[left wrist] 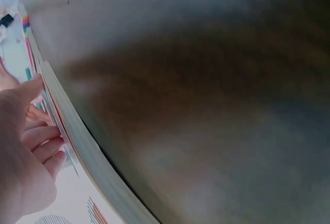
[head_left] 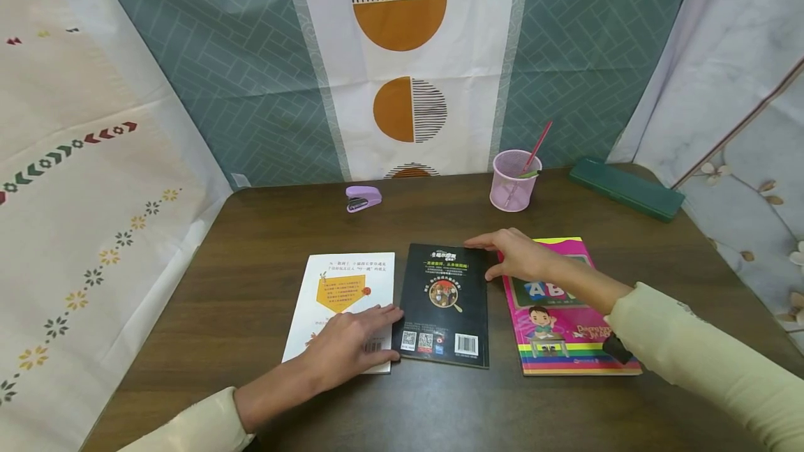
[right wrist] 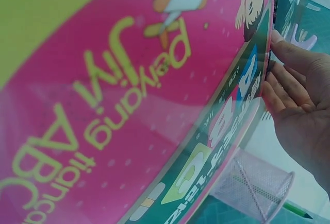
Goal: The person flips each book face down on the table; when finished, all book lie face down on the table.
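Observation:
A black paperback book [head_left: 444, 305] lies back cover up on the table, with a round picture and barcodes on it. To its left is a white book [head_left: 352, 270] with a yellow pentagon panel. My left hand [head_left: 348, 340] rests over the white book's lower part, its fingertips and thumb tip right at the black book's left edge. My right hand [head_left: 521, 254] reaches over the top of a pink ABC book [head_left: 565, 326]; its fingers are at the black book's upper right edge, thumb spread below them. In the right wrist view the pink cover [right wrist: 118, 95] fills much of the picture.
A lilac stapler [head_left: 363, 198] stands at the back of the brown table [head_left: 251, 243]. Right of it is a pink mesh pen cup [head_left: 510, 190] with a red pencil [head_left: 538, 141] and a green one. A dark green case [head_left: 627, 189] lies at the back right corner.

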A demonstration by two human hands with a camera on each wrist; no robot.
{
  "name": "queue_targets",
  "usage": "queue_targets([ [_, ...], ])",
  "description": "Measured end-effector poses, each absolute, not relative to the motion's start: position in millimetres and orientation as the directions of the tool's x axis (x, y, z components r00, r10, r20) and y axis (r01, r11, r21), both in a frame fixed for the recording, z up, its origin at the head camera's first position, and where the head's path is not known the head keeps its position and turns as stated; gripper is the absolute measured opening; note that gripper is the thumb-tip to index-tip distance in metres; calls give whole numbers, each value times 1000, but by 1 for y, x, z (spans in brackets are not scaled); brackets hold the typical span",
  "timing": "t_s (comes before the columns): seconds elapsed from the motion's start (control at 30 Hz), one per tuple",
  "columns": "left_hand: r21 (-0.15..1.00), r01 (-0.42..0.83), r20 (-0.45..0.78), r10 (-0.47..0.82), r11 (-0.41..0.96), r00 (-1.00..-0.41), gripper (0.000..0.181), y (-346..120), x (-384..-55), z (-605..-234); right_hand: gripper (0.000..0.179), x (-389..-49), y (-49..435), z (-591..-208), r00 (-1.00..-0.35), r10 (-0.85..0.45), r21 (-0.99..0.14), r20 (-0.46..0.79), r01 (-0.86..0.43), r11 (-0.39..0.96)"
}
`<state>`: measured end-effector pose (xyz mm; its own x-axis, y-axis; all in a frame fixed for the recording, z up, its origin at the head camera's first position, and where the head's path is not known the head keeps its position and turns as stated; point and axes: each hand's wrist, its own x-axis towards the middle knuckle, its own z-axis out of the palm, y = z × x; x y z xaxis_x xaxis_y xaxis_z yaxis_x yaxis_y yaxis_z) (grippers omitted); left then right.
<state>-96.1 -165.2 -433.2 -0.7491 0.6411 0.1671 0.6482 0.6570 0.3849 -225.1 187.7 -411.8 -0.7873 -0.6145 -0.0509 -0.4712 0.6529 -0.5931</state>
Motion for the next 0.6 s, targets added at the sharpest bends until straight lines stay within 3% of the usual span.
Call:
queue_targets([
  [0.6, 335, 674, 250, 628, 658, -737, 65, -159, -83, -440, 64, -230, 187, -414, -768, -638, -679, -58, -438, 589],
])
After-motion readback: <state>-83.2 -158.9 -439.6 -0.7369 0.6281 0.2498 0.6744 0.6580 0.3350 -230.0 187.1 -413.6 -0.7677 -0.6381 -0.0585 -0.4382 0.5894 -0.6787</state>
